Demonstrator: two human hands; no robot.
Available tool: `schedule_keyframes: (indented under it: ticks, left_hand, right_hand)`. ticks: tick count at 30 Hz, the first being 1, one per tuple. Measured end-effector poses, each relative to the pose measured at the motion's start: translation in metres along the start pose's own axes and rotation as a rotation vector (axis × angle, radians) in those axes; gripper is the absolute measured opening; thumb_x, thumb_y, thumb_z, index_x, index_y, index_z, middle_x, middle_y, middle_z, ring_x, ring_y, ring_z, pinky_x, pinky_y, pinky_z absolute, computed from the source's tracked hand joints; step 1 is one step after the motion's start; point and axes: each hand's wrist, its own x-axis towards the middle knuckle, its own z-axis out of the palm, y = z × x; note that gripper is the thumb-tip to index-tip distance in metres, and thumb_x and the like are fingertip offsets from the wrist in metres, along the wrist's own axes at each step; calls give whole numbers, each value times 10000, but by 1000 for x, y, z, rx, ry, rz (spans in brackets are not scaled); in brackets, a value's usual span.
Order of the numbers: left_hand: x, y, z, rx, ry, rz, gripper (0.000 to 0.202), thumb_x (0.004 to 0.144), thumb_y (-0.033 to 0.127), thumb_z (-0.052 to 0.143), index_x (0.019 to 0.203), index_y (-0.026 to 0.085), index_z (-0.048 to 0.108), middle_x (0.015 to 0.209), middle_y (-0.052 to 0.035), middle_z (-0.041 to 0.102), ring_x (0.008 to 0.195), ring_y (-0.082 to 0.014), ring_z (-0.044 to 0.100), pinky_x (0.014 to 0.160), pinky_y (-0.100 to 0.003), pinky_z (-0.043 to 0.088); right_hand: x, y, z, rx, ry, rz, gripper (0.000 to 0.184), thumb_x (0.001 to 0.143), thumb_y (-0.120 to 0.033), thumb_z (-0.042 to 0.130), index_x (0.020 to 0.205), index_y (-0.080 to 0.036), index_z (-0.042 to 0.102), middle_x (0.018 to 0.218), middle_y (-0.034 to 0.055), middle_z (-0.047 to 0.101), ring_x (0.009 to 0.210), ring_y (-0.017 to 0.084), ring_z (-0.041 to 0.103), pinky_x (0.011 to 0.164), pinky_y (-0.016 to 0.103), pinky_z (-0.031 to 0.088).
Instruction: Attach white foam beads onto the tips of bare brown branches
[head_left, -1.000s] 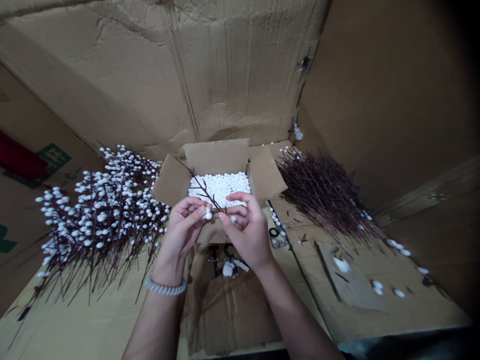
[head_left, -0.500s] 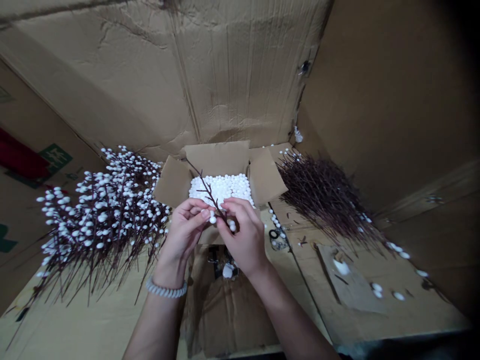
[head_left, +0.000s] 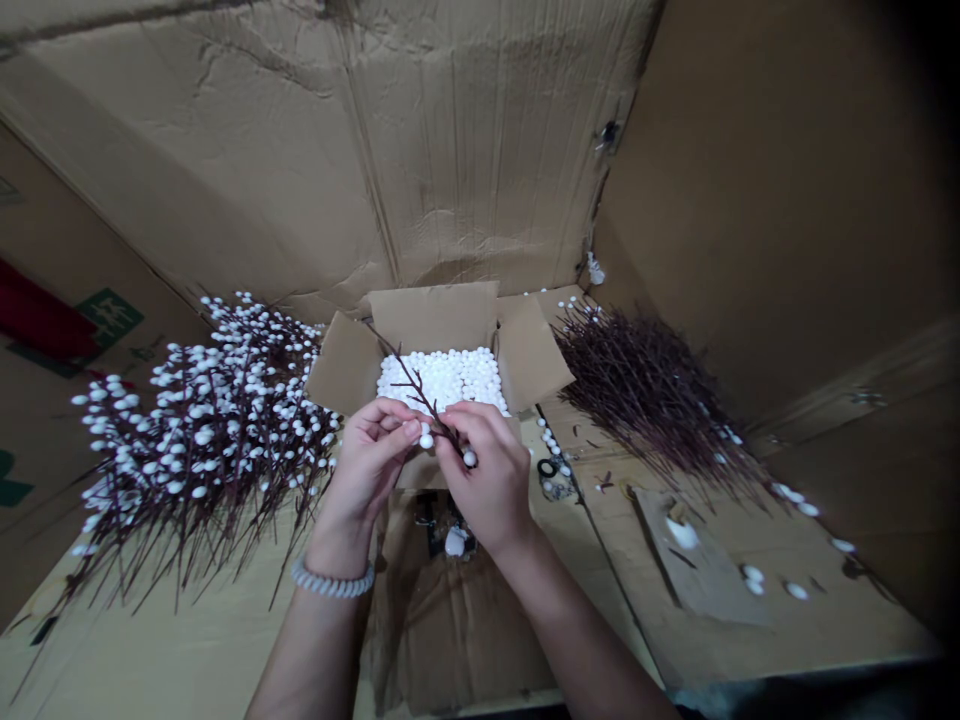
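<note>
A thin dark-brown twig [head_left: 417,385] runs from above the small open cardboard box down between my hands, with white foam buds [head_left: 426,440] on its lower end. My left hand [head_left: 371,460] pinches the twig beside one bud. My right hand [head_left: 484,475] grips the twig's lower part, its fingertips next to another white bud [head_left: 469,458]. Below the twig, the box [head_left: 435,315] holds a mass of white foam balls [head_left: 442,380]. A beaded white bracelet [head_left: 332,582] circles my left wrist.
A heap of budded branches [head_left: 210,440] lies to the left, and a heap of bare dark twigs [head_left: 645,390] lies to the right. Cardboard lines the surroundings. Loose white balls [head_left: 796,590] and a cardboard scrap [head_left: 697,560] lie at right.
My hands have drawn closer together and lower. The twig has turned more upright, and the bud by my right fingertips has moved down.
</note>
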Motion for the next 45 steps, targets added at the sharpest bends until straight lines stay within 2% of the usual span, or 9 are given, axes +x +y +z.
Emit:
schedule_keyframes:
  ticks: [9,13,15,18,21,27,30,36,45]
  left_hand:
    - [0,0,1,-11,5,2,183,578,145,856,672,156,699,669,-23,746,604,-96,684,602,-148,557]
    - [2,0,0,-47,64,47,204,572,193,868,688,162,702,638,-8,733,547,-74,659,564,-132,551]
    - [3,0,0,-61,125,74,233,551,199,879,698,164,702,653,-5,738,554,-68,663,582,-125,555]
    - [5,0,2,-61,203,98,289,492,175,901,693,165,694,683,-9,750,599,-73,685,651,-137,567]
    - [6,-1,4,-61,261,118,315,455,160,910,667,166,677,680,-1,751,619,-80,698,670,-138,568]
    - [5,-3,6,-52,281,125,292,503,157,890,683,167,660,739,-4,755,684,-97,713,667,-145,565]
    - [5,-5,8,-61,269,113,278,512,154,883,676,165,659,755,-10,751,700,-106,712,664,-158,567]
    - [2,-10,13,-86,252,93,255,535,165,873,680,157,663,693,2,722,647,-88,683,621,-143,555]
    - [0,-11,16,-168,206,26,258,583,151,847,723,154,630,744,-15,718,679,-100,674,596,-150,557]
  right_hand:
    - [0,0,1,-24,41,-45,145,824,-120,547,912,-192,638,929,77,689,866,180,661,763,291,542]
    - [1,-1,-1,26,33,0,158,813,-124,541,912,-199,639,924,71,693,867,185,661,764,299,540]
    - [2,-1,-3,104,19,89,166,798,-127,545,912,-198,642,922,64,694,800,174,662,721,289,543]
    - [3,0,-4,297,-33,315,134,791,-178,573,900,-194,649,867,47,699,682,156,654,612,264,533]
    - [4,-1,-4,548,-88,533,137,788,-280,616,880,-185,651,821,50,711,698,177,679,588,262,527]
    - [8,-2,-6,887,-174,743,185,737,-351,689,818,-189,650,843,38,729,659,156,691,537,220,502]
    - [8,-2,-6,925,-180,765,171,744,-350,689,806,-195,650,811,18,717,648,140,679,538,209,494]
    - [10,-5,-7,858,-207,725,138,749,-327,675,763,-191,653,648,-21,650,606,123,630,609,225,511]
    - [8,-2,-3,807,-256,684,163,767,-340,648,737,-180,644,651,-7,643,604,132,592,586,237,471]
